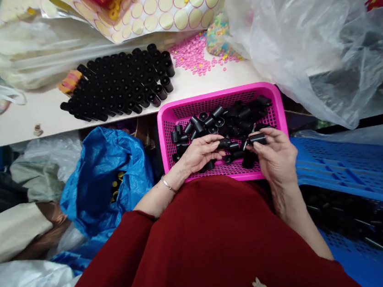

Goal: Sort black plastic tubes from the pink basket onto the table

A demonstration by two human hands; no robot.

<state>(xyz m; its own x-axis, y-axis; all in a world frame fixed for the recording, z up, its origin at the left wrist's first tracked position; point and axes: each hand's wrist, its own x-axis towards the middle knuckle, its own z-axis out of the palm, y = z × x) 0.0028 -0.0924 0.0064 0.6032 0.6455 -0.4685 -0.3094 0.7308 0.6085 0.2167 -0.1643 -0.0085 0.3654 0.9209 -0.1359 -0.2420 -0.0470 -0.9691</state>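
Observation:
A pink plastic basket (218, 95) in front of my body holds many loose black cylindrical parts (196, 124). Over its near left side, my left hand (203, 153) pinches a small black piece (224, 143) between thumb and fingers. To the right, my right hand (276, 152) is closed on a black plastic cylinder (257, 139), with its end turned toward the left hand. The two held pieces are apart. Beyond the basket, many black cylinders (115, 85) stand upright in close rows on the white table.
Pink beads (193, 55) lie on the white table (12, 122), beside a clear plastic bag (303, 34). An orange block (70, 82) touches the rows' left end. At left is an open blue bag (105, 171); at right, blue crates (359, 161) contain black parts.

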